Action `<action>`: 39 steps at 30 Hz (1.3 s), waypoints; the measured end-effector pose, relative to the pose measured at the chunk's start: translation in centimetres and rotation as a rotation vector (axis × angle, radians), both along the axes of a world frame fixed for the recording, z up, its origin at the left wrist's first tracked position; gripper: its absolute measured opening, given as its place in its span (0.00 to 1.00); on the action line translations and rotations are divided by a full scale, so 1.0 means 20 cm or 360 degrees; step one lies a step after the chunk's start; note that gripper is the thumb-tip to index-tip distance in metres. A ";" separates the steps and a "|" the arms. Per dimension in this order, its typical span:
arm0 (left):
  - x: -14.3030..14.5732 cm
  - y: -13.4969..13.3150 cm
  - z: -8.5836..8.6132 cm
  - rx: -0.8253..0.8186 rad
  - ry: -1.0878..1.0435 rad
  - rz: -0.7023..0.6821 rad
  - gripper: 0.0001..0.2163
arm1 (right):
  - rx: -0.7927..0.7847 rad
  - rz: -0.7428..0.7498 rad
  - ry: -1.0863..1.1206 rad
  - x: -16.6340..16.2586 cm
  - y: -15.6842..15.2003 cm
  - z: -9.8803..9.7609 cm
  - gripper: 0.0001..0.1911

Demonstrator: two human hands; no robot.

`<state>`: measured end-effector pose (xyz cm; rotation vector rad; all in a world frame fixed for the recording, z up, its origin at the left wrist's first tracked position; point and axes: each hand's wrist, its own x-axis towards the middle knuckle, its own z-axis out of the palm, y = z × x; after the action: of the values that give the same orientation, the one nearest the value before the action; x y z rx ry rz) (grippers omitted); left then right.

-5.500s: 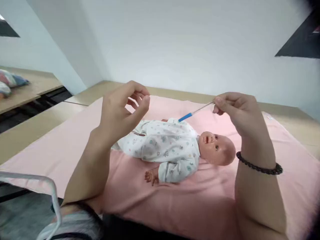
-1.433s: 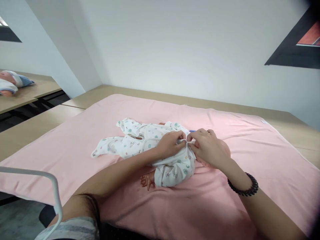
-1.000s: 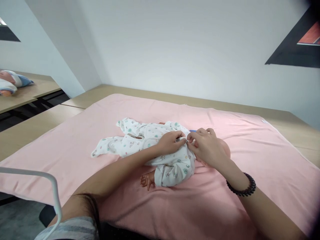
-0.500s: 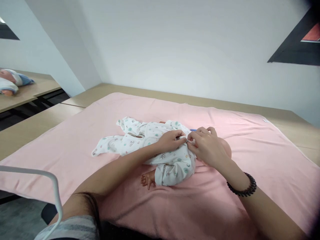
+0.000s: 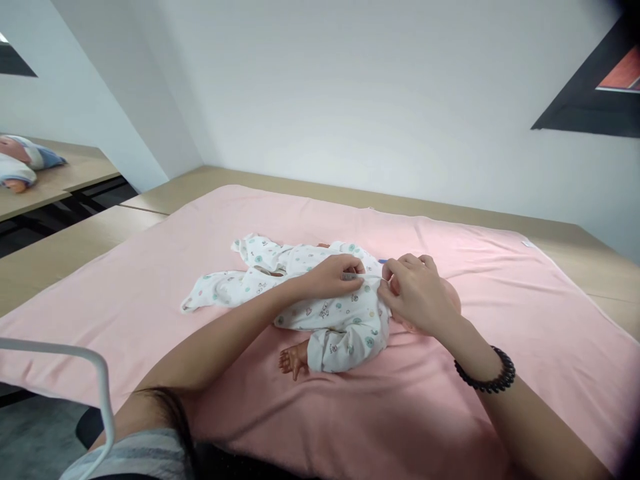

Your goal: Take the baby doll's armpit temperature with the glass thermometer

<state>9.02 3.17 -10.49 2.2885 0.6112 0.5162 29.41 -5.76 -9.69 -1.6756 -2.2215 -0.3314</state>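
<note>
Infant-care training room: a baby doll (image 5: 345,313) in a printed sleepsuit lies on a pink sheet (image 5: 500,320) spread over pale wooden tables (image 5: 75,247), a second doll (image 5: 20,163) rests on a neighbouring table (image 5: 70,175), and plain white walls (image 5: 350,87) enclose the space.

doll (image 5: 294,359) in spotted white romper (image 5: 330,310) lies flat, legs leftward.

White romper (image 5: 325,313) with teal dots, pink sheet (image 5: 450,387), black bracelet (image 5: 487,377).
</note>
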 end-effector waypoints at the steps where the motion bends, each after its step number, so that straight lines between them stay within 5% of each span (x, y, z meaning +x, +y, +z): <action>1: -0.02 0.01 0.02 0.0073 0.0046 -0.0001 0.04 | -0.0010 -0.0004 0.0019 0.00 0.00 0.01 0.05; 9: -0.13 0.03 0.12 0.0129 0.0388 -0.0040 0.06 | 0.0215 0.0063 0.0015 -0.07 -0.04 0.00 0.02; 15: -0.15 0.04 0.15 0.0079 0.0358 -0.0107 0.08 | 0.0424 0.0408 -0.0027 -0.20 -0.05 -0.14 0.10; 22: -0.16 0.09 0.14 -0.0224 0.0335 -0.0202 0.10 | 0.0638 0.0484 -0.0089 -0.22 -0.01 -0.27 0.11; 39: -0.16 0.04 0.17 -0.0056 0.0105 -0.0098 0.08 | 0.0584 0.0401 0.0063 -0.25 -0.01 -0.28 0.08</action>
<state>5.91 3.89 -7.08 2.2907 0.5756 0.3986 24.44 -5.86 -15.25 -1.1896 -2.1509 -0.5917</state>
